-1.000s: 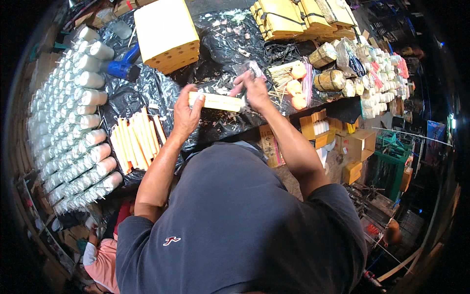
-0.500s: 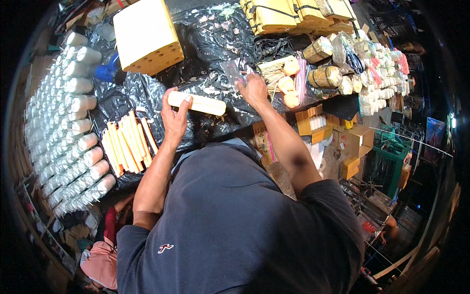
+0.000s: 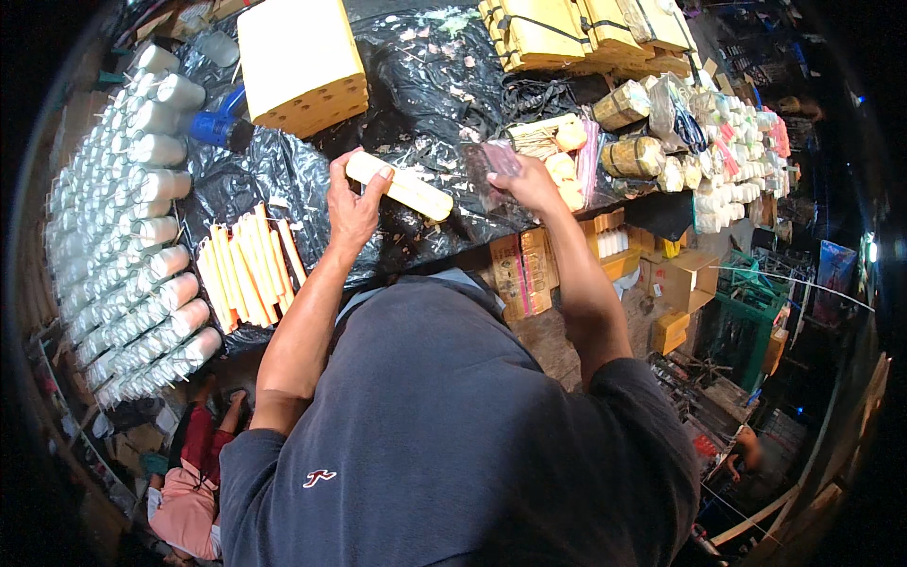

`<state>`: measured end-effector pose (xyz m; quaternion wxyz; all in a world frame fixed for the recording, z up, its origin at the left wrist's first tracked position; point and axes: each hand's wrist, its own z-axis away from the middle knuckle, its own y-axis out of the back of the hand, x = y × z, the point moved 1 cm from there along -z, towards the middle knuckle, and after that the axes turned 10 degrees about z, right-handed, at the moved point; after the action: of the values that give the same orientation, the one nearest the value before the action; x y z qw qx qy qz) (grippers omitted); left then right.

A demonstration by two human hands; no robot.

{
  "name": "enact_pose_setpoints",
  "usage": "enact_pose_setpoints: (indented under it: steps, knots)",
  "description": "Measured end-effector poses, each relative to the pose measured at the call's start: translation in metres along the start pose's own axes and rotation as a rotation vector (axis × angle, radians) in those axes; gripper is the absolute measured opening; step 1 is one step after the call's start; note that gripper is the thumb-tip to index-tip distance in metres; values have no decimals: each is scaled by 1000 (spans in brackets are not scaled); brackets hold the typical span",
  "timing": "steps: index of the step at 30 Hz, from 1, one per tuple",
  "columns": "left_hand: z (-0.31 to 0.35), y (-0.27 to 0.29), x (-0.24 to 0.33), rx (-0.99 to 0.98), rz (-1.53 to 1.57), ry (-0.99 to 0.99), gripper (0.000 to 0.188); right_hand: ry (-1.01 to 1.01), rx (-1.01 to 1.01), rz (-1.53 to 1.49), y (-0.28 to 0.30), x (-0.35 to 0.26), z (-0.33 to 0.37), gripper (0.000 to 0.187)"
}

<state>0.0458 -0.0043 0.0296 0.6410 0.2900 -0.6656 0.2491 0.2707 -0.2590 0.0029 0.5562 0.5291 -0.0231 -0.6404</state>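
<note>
My left hand (image 3: 353, 210) is closed around one end of a pale yellow candle bundle (image 3: 404, 189), with the thumb on top. The far end of the bundle points right, over the black plastic sheet. My right hand (image 3: 531, 186) pinches a thin clear plastic bag (image 3: 487, 164), slightly blurred and apart from the bundle. Just beyond that hand lie round peach-coloured pieces (image 3: 564, 168) and a stack of pinkish plastic bags (image 3: 590, 156). To the left of my left forearm, several orange candles (image 3: 248, 269) lie side by side.
Rows of white wrapped candles (image 3: 156, 151) line the left side. A yellow block with holes (image 3: 307, 66) stands at the back beside a blue container (image 3: 215, 129). Strapped yellow slabs (image 3: 540, 36) sit back right; cardboard boxes (image 3: 682, 279) are below the table. Another person (image 3: 189, 506) is at lower left.
My right hand has moved right and slightly down, carrying the plastic bag with it. My left hand and the candle bundle have shifted a little to the right; the whole view has shifted slightly too.
</note>
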Motion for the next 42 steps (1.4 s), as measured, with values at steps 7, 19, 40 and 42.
enact_pose_setpoints:
  steps: [7, 19, 40, 42]
  knots:
    - [-6, 6, -1, -50, -23, 28, 53, 150, 254, -259, -20, -81, 131, 33]
    - [-11, 7, 2, -94, -34, 50, 53, 338, 380, -131, -32, -72, 132, 20]
    - [-9, 7, -5, -70, -89, 11, 56, 284, 387, -115, -43, -62, 140, 20]
    - [-10, 7, -7, -79, -70, 14, 56, 286, 371, -96, -44, -54, 138, 19]
